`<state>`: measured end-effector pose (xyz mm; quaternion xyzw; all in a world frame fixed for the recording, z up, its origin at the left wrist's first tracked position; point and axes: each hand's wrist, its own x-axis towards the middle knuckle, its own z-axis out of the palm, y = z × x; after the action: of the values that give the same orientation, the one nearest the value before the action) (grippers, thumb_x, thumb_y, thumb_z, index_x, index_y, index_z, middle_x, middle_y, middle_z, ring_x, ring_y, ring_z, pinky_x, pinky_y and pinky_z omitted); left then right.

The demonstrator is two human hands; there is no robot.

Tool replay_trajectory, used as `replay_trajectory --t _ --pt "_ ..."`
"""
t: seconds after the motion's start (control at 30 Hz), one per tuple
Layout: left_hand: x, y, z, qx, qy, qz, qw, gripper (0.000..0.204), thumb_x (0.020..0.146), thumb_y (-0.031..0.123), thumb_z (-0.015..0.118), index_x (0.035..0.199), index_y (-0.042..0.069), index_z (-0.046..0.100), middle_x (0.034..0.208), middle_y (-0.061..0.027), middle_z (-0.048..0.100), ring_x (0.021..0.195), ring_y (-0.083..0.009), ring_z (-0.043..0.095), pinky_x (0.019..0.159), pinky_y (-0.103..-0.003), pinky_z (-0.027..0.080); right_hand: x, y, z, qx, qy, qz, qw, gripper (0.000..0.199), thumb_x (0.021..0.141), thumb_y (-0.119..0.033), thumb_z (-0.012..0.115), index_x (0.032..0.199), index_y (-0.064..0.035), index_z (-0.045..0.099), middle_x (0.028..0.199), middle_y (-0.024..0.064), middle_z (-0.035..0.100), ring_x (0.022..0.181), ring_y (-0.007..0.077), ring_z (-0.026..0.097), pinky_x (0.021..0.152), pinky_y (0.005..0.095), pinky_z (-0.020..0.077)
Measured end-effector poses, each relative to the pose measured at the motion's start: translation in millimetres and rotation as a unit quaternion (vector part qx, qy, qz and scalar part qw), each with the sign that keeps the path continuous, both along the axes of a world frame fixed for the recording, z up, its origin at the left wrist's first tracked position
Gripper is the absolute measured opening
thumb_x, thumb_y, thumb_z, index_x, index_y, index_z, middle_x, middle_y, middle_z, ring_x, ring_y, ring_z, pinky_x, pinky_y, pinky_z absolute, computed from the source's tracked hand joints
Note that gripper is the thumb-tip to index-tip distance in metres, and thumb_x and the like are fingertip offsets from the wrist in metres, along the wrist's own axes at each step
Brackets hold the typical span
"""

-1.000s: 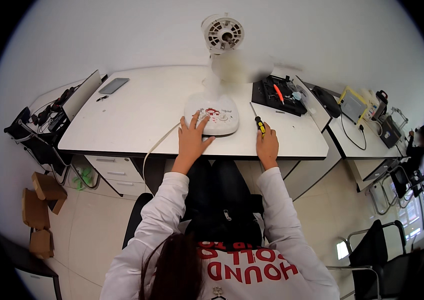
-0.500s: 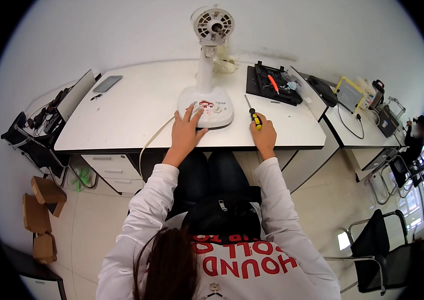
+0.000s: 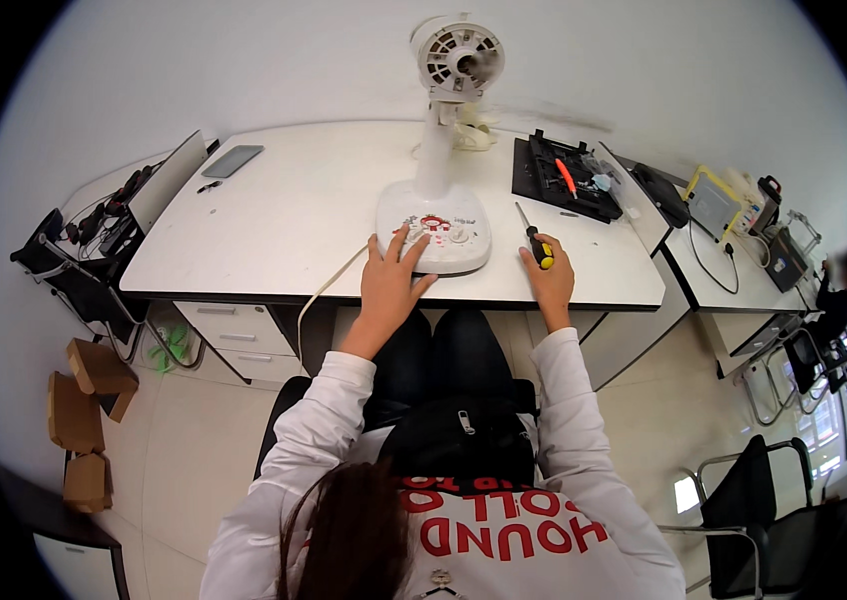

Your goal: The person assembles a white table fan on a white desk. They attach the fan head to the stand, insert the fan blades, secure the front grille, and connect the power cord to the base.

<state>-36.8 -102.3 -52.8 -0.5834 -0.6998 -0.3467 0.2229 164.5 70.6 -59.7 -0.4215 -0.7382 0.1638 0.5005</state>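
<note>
A white electric fan stands on the desk with no blades or guard on its round motor head. Its rounded base carries a red printed picture, buttons and a knob. My left hand lies with fingers spread over the base's near left part, fingertips on the button area. To the right of the base, my right hand is closed round the handle of a black and yellow screwdriver, its shaft directed away from me. The middle of the motor head looks smeared.
A black tool case with an orange-handled tool lies at the right rear. A grey flat device rests at the far left. The fan's pale cord runs over the desk's near edge. Cardboard boxes and a black chair stand on the floor.
The whole view has shifted, so the desk and fan appear further right and slightly lower. My left hand stays on the base, and the screwdriver remains in my right hand.
</note>
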Motion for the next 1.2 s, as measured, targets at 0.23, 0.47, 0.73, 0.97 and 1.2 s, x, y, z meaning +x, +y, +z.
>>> replay_trajectory --t 0.23,0.47,0.73,0.97,1.2 --pt "6 -6 4 -0.009 0.003 0.024 1.0 0.057 0.075 0.031 0.071 0.127 0.018 0.053 0.134 -0.0109 0.046 0.117 -0.0476 0.041 0.098 -0.049 0.039 2 3 -5 0.029 -0.045 -0.009 0.998 0.033 0.079 -0.027 0.068 0.111 -0.0206 0.059 0.092 0.0105 0.061 0.086 0.0292 0.06 0.073 0.0371 0.0475" --pt "18 -23 1 -0.016 -0.012 0.027 0.999 0.057 0.075 0.03 0.072 0.128 0.02 0.052 0.135 -0.0094 0.045 0.118 -0.0499 0.039 0.094 -0.05 0.042 3 1 -4 0.027 -0.048 -0.012 0.998 0.032 0.081 -0.026 0.066 0.112 -0.0197 0.059 0.093 0.0109 0.062 0.087 0.03 0.061 0.075 0.0368 0.0472" --pt "15 -29 -6 0.039 -0.019 -0.016 0.999 0.056 0.076 0.028 0.072 0.127 0.018 0.052 0.137 -0.0094 0.041 0.121 -0.0463 0.036 0.102 -0.053 0.033 2 -1 -1 0.023 0.003 0.0 1.0 0.03 0.083 -0.025 0.065 0.11 -0.0139 0.061 0.1 0.012 0.064 0.091 0.0294 0.061 0.08 0.035 0.0469" --pt "21 -30 -16 0.058 -0.045 -0.011 0.997 0.058 0.076 0.027 0.071 0.128 0.016 0.051 0.138 -0.0104 0.039 0.126 -0.0511 0.027 0.096 -0.055 0.035 6 3 -6 -0.075 0.311 0.091 0.943 0.025 0.089 -0.018 0.063 0.108 -0.0027 0.061 0.078 0.0 0.057 0.064 0.0071 0.05 0.058 0.0213 0.0428" --pt "26 -32 -12 0.054 -0.054 0.002 0.997 0.06 0.075 0.031 0.072 0.129 0.018 0.05 0.14 -0.009 0.036 0.128 -0.0496 0.026 0.093 -0.057 0.036 21 -78 61 -0.001 0.483 0.135 0.865 0.033 0.095 -0.023 0.051 0.119 -0.0005 0.053 0.077 0.0029 0.052 0.063 0.0078 0.049 0.057 0.0213 0.0425"
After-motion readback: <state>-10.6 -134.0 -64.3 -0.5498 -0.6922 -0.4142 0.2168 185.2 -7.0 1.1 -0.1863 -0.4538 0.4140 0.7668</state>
